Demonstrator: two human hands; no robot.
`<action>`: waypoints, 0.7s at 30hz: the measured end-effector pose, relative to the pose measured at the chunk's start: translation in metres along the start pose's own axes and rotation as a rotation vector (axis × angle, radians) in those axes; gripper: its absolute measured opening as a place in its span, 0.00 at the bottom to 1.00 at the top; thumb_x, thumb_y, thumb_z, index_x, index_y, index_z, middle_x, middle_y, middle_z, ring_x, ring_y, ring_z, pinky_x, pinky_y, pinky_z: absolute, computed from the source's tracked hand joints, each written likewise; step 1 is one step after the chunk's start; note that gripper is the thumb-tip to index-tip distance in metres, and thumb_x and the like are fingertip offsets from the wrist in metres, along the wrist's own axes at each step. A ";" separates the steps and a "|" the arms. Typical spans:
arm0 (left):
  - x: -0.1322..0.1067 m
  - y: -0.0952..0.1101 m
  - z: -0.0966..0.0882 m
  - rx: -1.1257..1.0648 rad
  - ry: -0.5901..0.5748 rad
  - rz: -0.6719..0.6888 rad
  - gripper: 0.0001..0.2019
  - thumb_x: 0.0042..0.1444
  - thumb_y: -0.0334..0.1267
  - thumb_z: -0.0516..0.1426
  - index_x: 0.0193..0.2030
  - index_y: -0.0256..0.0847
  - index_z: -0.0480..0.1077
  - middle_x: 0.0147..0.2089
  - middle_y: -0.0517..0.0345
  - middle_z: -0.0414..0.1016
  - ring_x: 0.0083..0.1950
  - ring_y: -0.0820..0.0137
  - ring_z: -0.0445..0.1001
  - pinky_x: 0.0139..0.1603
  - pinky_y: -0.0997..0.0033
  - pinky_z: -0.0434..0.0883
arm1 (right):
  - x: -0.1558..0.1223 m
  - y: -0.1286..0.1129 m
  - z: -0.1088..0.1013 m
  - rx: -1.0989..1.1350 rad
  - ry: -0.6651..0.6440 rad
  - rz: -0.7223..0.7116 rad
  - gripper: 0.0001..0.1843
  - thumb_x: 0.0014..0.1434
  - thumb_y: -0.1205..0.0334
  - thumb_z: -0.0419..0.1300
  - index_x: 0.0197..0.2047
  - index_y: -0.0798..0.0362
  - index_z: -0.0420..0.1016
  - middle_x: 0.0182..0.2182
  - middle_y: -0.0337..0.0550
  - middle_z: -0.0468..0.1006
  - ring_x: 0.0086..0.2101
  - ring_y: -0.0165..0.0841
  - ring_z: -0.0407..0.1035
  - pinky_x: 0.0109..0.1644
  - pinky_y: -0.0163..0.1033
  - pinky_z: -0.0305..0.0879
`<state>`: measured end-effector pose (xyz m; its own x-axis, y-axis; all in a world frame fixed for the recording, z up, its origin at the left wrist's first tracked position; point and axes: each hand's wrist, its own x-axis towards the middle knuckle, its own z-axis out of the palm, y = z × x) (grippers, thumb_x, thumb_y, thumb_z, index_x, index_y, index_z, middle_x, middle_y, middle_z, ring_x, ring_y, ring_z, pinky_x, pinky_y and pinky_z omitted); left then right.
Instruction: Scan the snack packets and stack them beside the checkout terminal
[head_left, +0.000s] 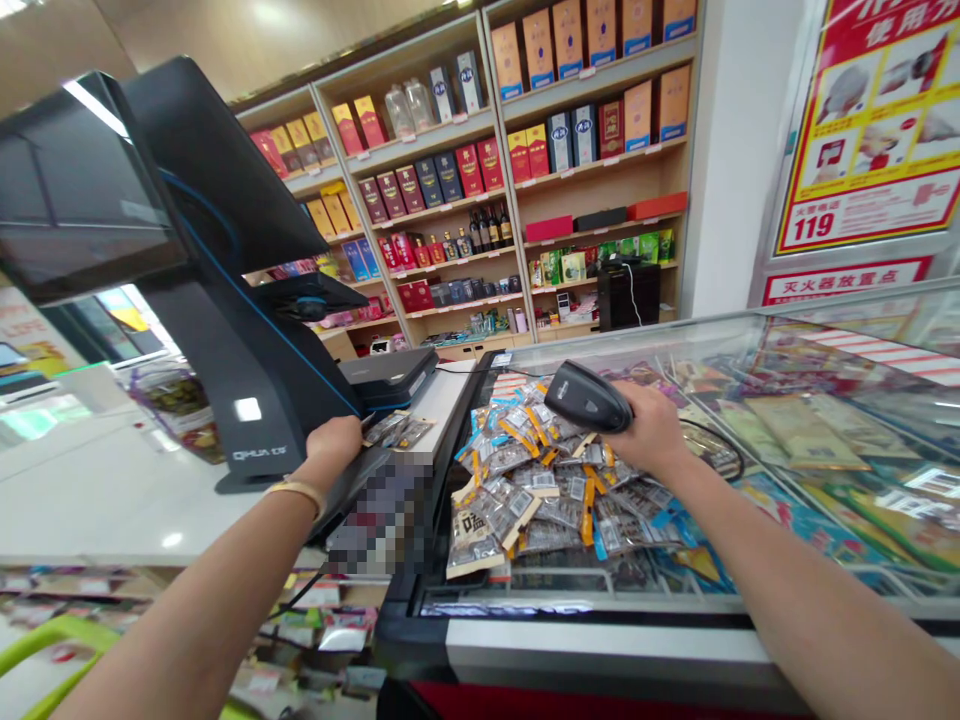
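Note:
My right hand is closed around a black handheld barcode scanner, held over a heap of small silver snack packets with orange and blue labels on the glass counter. The scanner's head points left, toward the register. My left hand, with a gold bracelet on the wrist, rests fingers curled at the base of the black register terminal, touching the keyboard area. What the left fingers hold, if anything, is hidden.
The register's tilted screen fills the upper left. A scanner cable loops across the glass. Shelves of boxed bottles and goods line the back wall. A green basket handle shows lower left.

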<state>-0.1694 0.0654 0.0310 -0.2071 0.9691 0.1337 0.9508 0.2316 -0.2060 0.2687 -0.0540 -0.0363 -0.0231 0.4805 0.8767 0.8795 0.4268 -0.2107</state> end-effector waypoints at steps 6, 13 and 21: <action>-0.012 -0.009 -0.034 -0.030 0.163 -0.040 0.20 0.60 0.39 0.47 0.47 0.36 0.78 0.47 0.34 0.79 0.47 0.48 0.79 0.41 0.56 0.74 | 0.001 0.000 0.001 0.002 0.008 -0.012 0.21 0.46 0.58 0.61 0.46 0.50 0.77 0.38 0.48 0.83 0.37 0.43 0.76 0.39 0.42 0.67; -0.039 0.003 -0.061 -0.379 0.417 0.173 0.22 0.63 0.43 0.46 0.55 0.40 0.73 0.37 0.51 0.82 0.40 0.59 0.80 0.43 0.64 0.75 | 0.003 -0.005 -0.001 0.037 0.006 -0.022 0.21 0.47 0.59 0.61 0.46 0.51 0.77 0.39 0.48 0.83 0.38 0.43 0.76 0.38 0.42 0.65; -0.097 0.039 -0.055 -0.322 0.860 0.916 0.17 0.66 0.39 0.48 0.54 0.41 0.74 0.60 0.52 0.73 0.58 0.65 0.74 0.61 0.65 0.71 | 0.006 -0.011 -0.003 0.110 -0.022 -0.060 0.17 0.45 0.60 0.61 0.41 0.51 0.77 0.38 0.47 0.83 0.38 0.42 0.76 0.40 0.41 0.65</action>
<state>-0.1000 -0.0240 0.0637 0.6434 0.3701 0.6701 0.7040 -0.6299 -0.3281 0.2606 -0.0582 -0.0271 -0.0855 0.4679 0.8796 0.8186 0.5363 -0.2056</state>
